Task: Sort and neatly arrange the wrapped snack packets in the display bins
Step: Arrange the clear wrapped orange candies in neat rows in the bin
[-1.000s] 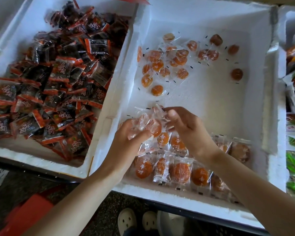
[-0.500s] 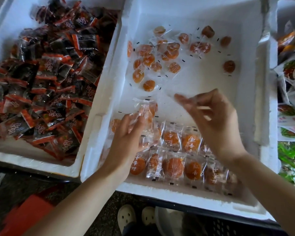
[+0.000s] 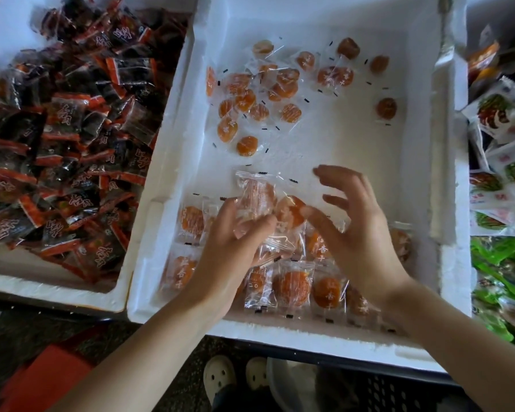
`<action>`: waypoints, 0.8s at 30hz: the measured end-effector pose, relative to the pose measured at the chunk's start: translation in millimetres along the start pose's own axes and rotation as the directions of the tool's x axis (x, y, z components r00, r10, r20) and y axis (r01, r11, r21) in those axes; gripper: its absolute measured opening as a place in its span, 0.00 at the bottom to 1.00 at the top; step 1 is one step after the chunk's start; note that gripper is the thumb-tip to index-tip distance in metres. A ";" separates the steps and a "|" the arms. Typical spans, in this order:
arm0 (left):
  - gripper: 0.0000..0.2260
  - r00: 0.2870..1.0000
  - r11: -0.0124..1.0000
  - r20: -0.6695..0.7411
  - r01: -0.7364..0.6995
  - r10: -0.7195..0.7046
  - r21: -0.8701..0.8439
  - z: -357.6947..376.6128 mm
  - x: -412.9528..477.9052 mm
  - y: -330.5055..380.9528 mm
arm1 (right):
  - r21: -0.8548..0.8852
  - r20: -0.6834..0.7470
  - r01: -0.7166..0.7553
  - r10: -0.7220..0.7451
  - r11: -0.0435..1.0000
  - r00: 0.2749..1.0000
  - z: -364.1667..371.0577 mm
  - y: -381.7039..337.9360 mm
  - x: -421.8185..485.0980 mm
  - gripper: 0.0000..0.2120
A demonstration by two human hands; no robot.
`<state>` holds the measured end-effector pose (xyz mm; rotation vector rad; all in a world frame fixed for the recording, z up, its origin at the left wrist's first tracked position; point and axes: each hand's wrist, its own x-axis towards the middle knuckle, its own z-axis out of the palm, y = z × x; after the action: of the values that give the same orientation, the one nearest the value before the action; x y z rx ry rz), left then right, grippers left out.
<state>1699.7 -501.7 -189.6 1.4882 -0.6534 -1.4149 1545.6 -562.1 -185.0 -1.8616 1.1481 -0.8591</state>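
A white foam bin (image 3: 333, 162) holds clear-wrapped orange snack packets. Several lie in neat rows (image 3: 292, 288) along its near edge, and a loose scatter (image 3: 250, 99) sits at the far left of the bin. My left hand (image 3: 235, 242) grips a small bunch of clear packets (image 3: 254, 194) above the rows. Just to the right of that bunch is my right hand (image 3: 357, 230), fingers spread and loosely bent, with its thumb touching a packet (image 3: 290, 211) beside the bunch.
A second foam bin (image 3: 9, 275) on the left is heaped with dark red-and-black packets (image 3: 72, 129). Green and white packets (image 3: 506, 179) fill the right edge. Below the bins are a dark floor, a red object (image 3: 48, 379) and white shoes (image 3: 220, 379).
My right hand has come back down from mid-air toward the bunch in my left hand. The left hand has stayed in place with the packets.
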 end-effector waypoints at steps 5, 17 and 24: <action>0.11 0.999 0.996 0.035 -0.033 0.030 0.079 3.4 -4.6 0.0 | 0.226 0.293 -0.399 0.329 0.888 0.898 -9.1 -0.3 15.5 0.13; 0.32 0.991 0.998 -0.133 -0.024 0.032 0.057 -12.8 0.4 -3.9 | -0.330 0.204 -0.180 0.256 0.927 0.945 4.2 36.4 26.9 0.06; 0.23 0.994 0.990 -0.101 -0.013 0.027 0.139 -7.6 -3.8 -3.5 | -0.501 0.123 -0.054 0.133 0.864 0.983 19.4 39.0 24.6 0.13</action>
<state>1705.5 -494.9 -191.9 1.6472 -0.7120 -1.2897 1555.3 -591.2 -224.5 -2.2131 1.4437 -0.3678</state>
